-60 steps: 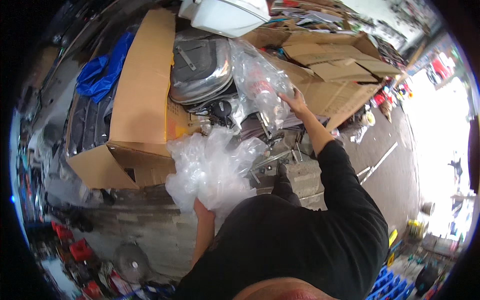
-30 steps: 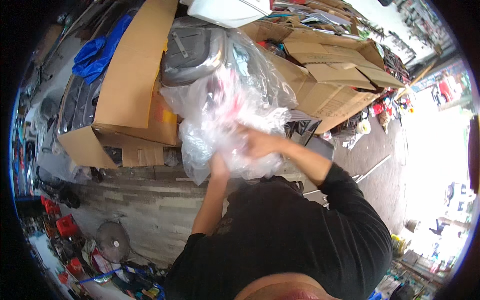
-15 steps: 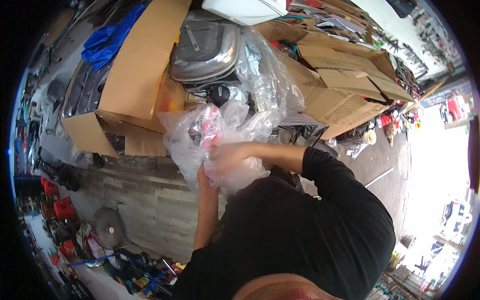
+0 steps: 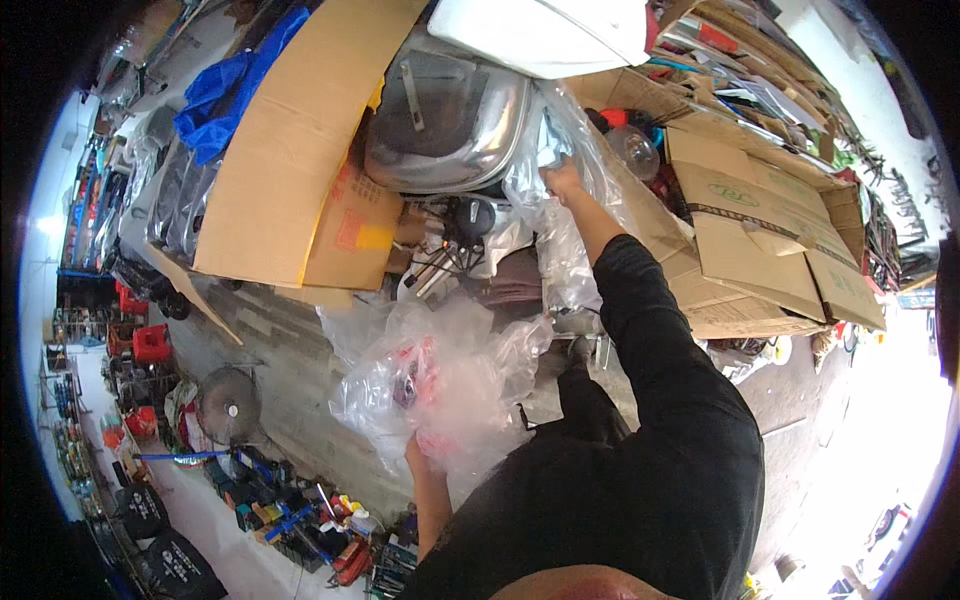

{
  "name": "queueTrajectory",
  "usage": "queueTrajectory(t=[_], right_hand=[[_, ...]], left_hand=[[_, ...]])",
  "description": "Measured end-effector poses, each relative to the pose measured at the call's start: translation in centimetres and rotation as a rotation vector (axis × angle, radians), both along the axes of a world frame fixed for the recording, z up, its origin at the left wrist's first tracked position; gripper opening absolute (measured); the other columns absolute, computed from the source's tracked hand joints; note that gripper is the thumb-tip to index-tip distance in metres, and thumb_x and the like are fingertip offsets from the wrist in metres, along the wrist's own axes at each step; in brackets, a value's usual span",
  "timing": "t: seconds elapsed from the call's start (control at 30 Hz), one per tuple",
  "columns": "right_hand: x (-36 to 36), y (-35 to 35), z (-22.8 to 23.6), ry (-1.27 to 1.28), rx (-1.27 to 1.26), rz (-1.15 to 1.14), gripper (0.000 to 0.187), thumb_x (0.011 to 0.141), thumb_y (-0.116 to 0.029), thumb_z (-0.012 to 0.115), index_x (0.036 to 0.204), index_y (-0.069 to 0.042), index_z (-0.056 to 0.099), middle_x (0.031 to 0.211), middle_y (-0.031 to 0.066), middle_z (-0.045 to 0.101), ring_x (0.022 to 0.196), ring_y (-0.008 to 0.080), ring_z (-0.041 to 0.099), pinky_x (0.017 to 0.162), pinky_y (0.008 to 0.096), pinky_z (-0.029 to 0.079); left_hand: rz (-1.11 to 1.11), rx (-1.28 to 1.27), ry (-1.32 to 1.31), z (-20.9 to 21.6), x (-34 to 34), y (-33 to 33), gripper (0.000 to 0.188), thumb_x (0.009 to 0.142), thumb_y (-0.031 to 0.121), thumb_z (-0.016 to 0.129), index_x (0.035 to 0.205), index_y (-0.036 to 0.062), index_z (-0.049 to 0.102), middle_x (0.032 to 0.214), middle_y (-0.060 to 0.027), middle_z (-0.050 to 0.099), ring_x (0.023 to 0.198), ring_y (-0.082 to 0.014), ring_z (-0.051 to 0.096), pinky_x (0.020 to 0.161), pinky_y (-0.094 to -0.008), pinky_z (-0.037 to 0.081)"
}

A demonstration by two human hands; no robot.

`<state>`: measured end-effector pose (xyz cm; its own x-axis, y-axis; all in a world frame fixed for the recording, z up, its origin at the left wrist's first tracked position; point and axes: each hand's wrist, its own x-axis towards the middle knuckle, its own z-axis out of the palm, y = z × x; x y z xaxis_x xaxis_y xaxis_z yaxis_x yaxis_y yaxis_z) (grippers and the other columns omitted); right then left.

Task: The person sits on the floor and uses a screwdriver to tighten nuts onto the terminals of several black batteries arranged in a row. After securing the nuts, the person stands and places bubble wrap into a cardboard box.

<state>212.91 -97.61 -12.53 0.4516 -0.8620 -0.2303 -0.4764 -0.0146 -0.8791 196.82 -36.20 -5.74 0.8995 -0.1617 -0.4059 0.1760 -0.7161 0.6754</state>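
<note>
My left hand [image 4: 418,456] grips the lower edge of a crumpled clear plastic bag [image 4: 470,350], and the plastic hides most of its fingers. Something red and dark [image 4: 410,375] shows through that bag, too blurred by the plastic to name. With the arm stretched forward, my right hand [image 4: 562,180] closes on a second clear plastic bag [image 4: 580,240]. This one hangs beside a shiny silver and dark grey case [image 4: 450,115], at its right. Below the case lie dark and metal parts [image 4: 450,250], whose kind I cannot make out.
An opened cardboard box [image 4: 290,140] stands at left, with a blue plastic sheet [image 4: 215,105] behind it. Another cardboard box [image 4: 750,220] is at right. A white rounded object [image 4: 545,35] sits at the top. A fan [image 4: 228,405] and various tools [image 4: 300,520] are at lower left.
My right hand has left the bag in front of me and reached forward to the plastic by the silver case. My left hand stays at the first bag. The view has shifted.
</note>
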Motion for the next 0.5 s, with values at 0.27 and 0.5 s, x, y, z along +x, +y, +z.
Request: queueTrajectory(t=[0.27,0.5], right_hand=[[-13.8,7.9,2.5,0.027,0.302,0.301,0.053,0.077,-0.009,0.064,0.127,0.008,0.060,0.109,0.0174,0.069,0.086,0.0238,0.065,0.073,0.0348,0.052],[-28.4,5.9,13.4,-0.834,0.843,-0.049,0.044,0.079,-0.014,0.057,0.119,0.003,0.061,0.105,0.0166,0.070,0.085,0.0287,0.069,0.073,0.0396,0.057]], left_hand=[[0.605,-0.488,0.463,0.8,1.6,-2.3,0.028,0.096,0.026,0.056,0.107,0.0022,0.067,0.087,-0.0090,0.066,0.072,-0.0216,0.065,0.057,-0.0369,0.054],[0.571,-0.931,0.706,-1.8,8.1,-4.0,0.027,0.097,0.019,0.052,0.113,0.0013,0.064,0.093,-0.0106,0.066,0.076,-0.0264,0.065,0.065,-0.0398,0.056]])
